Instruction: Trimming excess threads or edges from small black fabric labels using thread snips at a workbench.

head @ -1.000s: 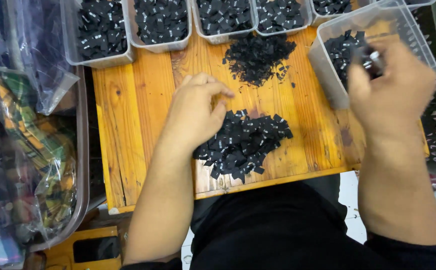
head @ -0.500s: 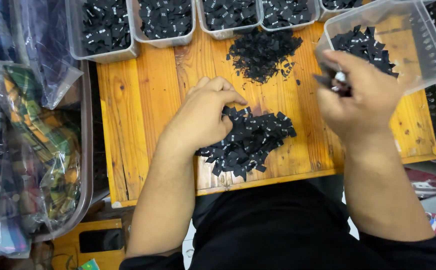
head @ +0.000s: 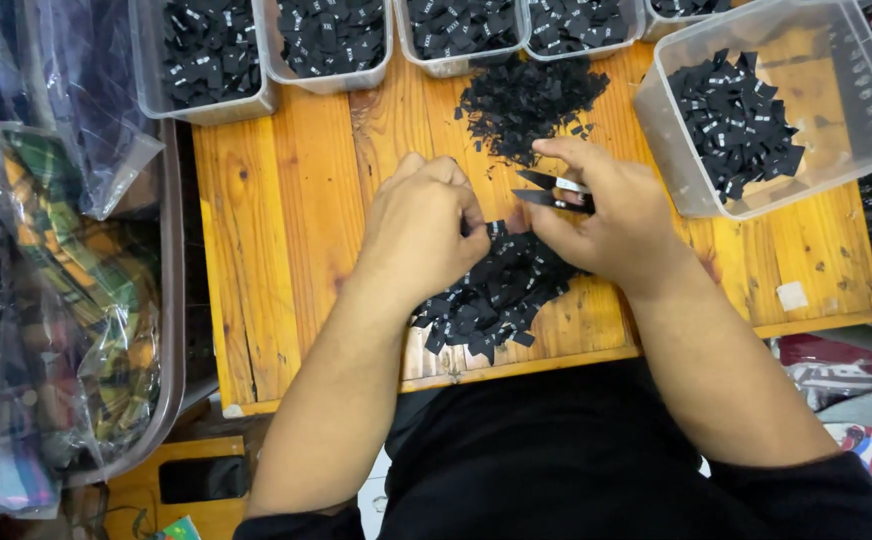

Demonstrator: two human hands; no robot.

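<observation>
A heap of small black fabric labels (head: 496, 290) lies near the front edge of a wooden table (head: 286, 230). My left hand (head: 421, 230) rests on the heap's upper left with fingers curled; whether it pinches a label is hidden. My right hand (head: 611, 215) is just right of it, closed on small thread snips (head: 551, 192) whose blades point left toward the left fingers. A second label pile (head: 526, 100) lies farther back.
A clear plastic bin (head: 856, 130) with black labels stands at the right. Several clear bins of labels (head: 331, 45) line the table's back edge. A tub of bagged plaid fabric (head: 86, 300) sits on the left.
My right hand came back from the clear bin on the right, moving left and down with the snips until it meets my left hand over the front heap.
</observation>
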